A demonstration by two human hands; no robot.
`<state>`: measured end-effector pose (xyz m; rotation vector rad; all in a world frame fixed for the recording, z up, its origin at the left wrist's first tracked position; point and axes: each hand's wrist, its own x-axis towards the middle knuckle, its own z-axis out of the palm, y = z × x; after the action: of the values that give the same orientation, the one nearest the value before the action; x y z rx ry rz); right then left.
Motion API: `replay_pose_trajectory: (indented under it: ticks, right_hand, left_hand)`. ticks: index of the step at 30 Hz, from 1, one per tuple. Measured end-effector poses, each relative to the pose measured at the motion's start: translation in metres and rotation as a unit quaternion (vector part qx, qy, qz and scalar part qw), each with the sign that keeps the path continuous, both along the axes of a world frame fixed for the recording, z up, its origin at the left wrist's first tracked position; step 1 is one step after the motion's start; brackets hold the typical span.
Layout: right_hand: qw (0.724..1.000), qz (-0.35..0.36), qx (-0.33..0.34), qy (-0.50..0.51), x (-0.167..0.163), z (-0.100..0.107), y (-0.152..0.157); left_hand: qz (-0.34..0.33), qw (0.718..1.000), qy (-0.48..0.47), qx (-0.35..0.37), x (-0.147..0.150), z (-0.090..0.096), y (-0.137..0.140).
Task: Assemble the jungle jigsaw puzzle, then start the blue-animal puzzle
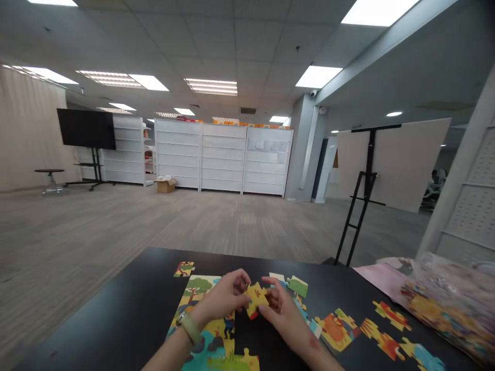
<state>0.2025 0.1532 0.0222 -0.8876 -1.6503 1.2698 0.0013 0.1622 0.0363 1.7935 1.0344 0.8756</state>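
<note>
A yellow jigsaw puzzle piece (pixel 257 298) with a bit of red on its lower edge is held up above the black table. My left hand (pixel 228 292) pinches its left side, and my right hand (pixel 281 309) grips it from the right between thumb and fingers. Below my left forearm lies a partly joined puzzle (pixel 199 284) showing a tree, blue water and a green crocodile-like shape; the forearm and hand cover part of it. Behind and beside my right hand are a green piece (pixel 297 286) and several blue and white pieces, partly hidden.
On the table (pixel 116 304), one loose piece (pixel 184 269) lies at the far left. An orange animal section (pixel 337 330) and several red, yellow and blue pieces (pixel 392 315) spread rightward. A clear plastic bag (pixel 456 304) of pieces sits at the right edge. Beyond stands a board on a black stand (pixel 371 154).
</note>
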Motion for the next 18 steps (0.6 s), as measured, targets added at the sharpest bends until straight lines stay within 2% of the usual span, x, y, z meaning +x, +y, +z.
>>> replay_pose_trajectory:
  ticks: [5, 11, 14, 18]
  right_hand:
    - [0.999, -0.013, -0.042, 0.004, 0.001, -0.009, 0.001]
    - [0.998, -0.042, -0.015, -0.034, 0.011, -0.008, 0.007]
    - [0.998, -0.041, -0.007, -0.056, 0.015, -0.010, 0.007]
    - [0.996, -0.048, 0.010, -0.076, 0.015, -0.014, 0.008]
  left_hand:
    - [-0.007, 1.000, 0.008, -0.011, -0.003, 0.004, 0.000]
    - [0.021, 0.990, 0.137, 0.037, -0.043, 0.025, -0.004]
    - [0.018, 0.967, 0.252, 0.031, -0.060, 0.026, -0.004]
    - [0.008, 0.919, 0.393, 0.039, -0.062, 0.019, -0.003]
